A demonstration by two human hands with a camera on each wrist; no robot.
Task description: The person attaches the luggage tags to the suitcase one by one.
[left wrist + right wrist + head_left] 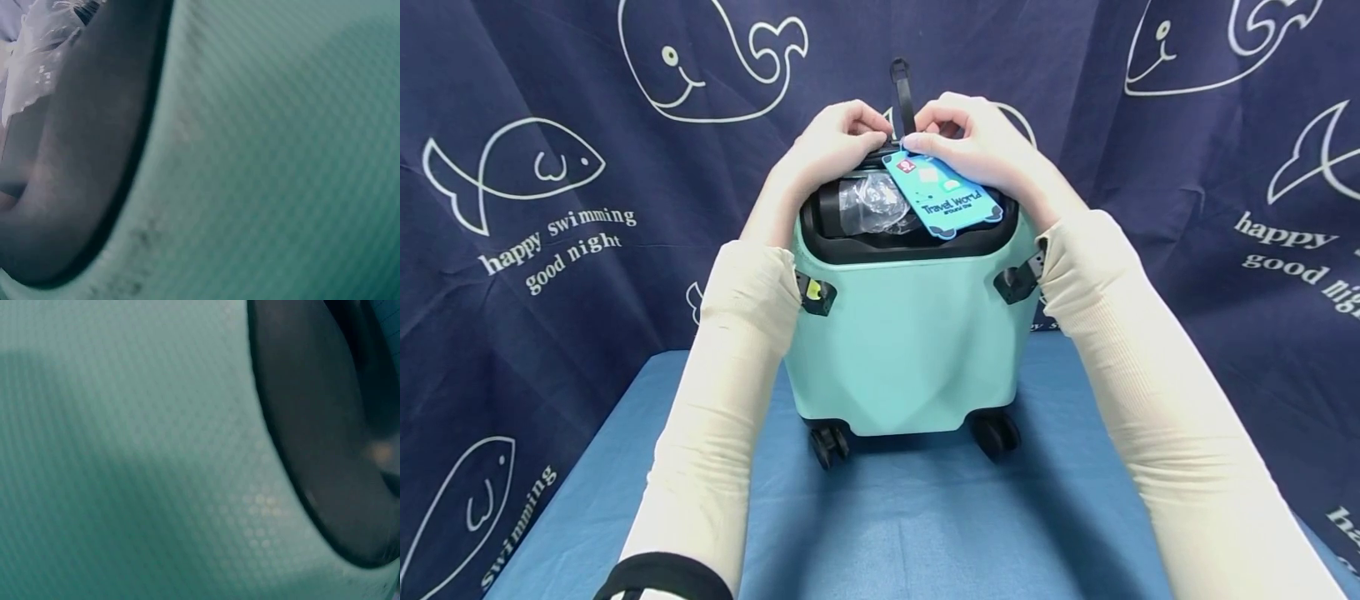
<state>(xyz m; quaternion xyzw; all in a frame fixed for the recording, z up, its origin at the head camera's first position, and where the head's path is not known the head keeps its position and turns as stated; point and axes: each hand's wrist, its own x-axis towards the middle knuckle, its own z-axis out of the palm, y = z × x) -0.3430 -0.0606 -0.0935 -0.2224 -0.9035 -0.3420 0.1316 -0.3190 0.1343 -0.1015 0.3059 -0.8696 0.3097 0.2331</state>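
A mint-green suitcase (910, 342) stands upright, its black top panel (917, 250) facing me. A blue luggage tag (943, 196) printed "Travel World" lies over the panel, and its black strap (904, 96) sticks up between my hands. My right hand (981, 137) pinches the strap near its base, thumb at the tag's top corner. From the other side, my left hand (838, 142) has its curled fingers and thumb together by the strap's lower part; the exact hold is partly hidden. Both wrist views show only the textured shell (269, 156) and dark panel edge (306, 425), no fingers.
Clear plastic wrapping (872, 202) covers part of the recess under the hands. Black corner pieces (1017, 283) and caster wheels (995, 433) jut from the suitcase. Under it lies a blue cloth (880, 533); a navy printed curtain (550, 333) hangs behind.
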